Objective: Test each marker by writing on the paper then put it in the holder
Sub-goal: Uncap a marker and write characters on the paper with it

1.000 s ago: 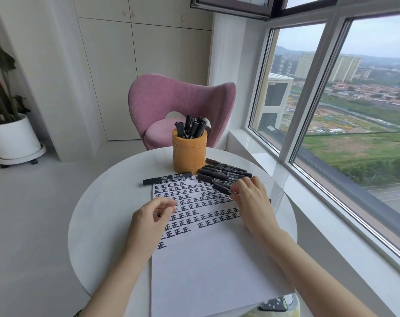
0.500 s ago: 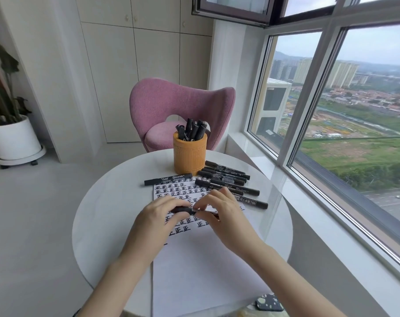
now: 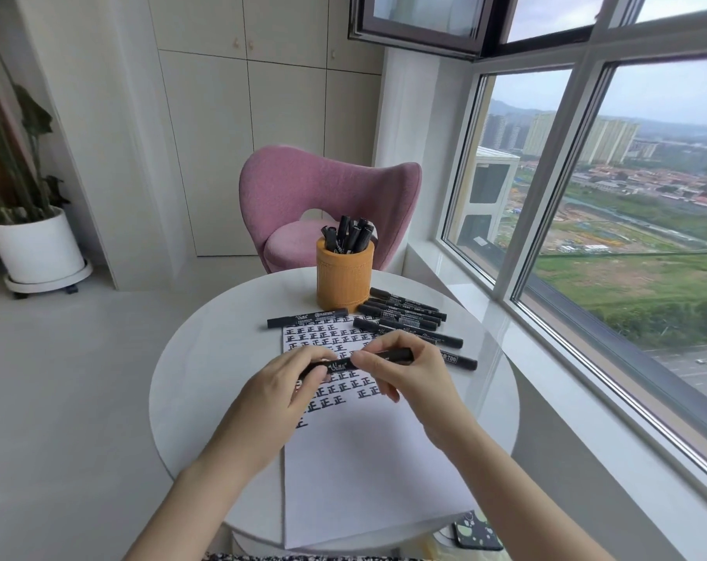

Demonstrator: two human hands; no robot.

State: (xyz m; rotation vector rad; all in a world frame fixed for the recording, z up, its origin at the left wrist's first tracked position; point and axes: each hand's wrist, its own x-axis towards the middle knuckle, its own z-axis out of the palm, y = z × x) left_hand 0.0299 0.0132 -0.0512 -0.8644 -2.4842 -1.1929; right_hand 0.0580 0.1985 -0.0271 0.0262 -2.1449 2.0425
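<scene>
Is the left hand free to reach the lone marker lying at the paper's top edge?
Probably not yet: the left hand and right hand each grip an end of the held marker. Nothing blocks the way to the lone marker once it lets go.

Black marker (image 3: 357, 361), orange holder (image 3: 345, 279), pink chair (image 3: 327, 196)

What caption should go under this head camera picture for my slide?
Left hand and right hand hold a black marker above the paper, near the orange holder.
</scene>
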